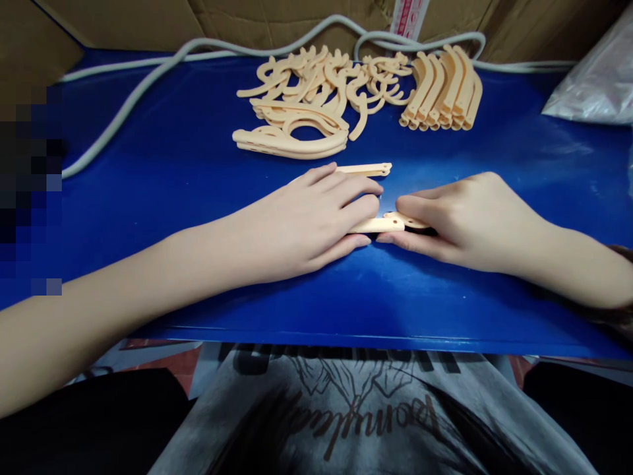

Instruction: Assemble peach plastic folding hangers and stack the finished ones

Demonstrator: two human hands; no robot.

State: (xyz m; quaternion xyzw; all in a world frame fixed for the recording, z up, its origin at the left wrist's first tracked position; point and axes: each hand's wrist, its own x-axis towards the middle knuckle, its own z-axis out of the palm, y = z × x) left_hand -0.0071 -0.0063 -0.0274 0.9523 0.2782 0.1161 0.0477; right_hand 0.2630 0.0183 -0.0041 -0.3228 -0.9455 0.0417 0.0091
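My left hand [316, 221] lies palm down on the blue table [173, 198], its fingers pressed over a beige plastic bar [378, 225]. My right hand [462, 221] meets it from the right, fingers closed round the end of a second beige piece [408, 219] that overlaps the bar. Just beyond my left fingers a further beige strip [366, 169] lies flat on the table.
At the back lie a loose heap of beige hooks and curved parts [321, 86], a stack of curved arms [291, 140] and a neat row of curved pieces [442, 92]. A grey cable [148, 86] runs along the back. A plastic bag [593, 86] sits far right.
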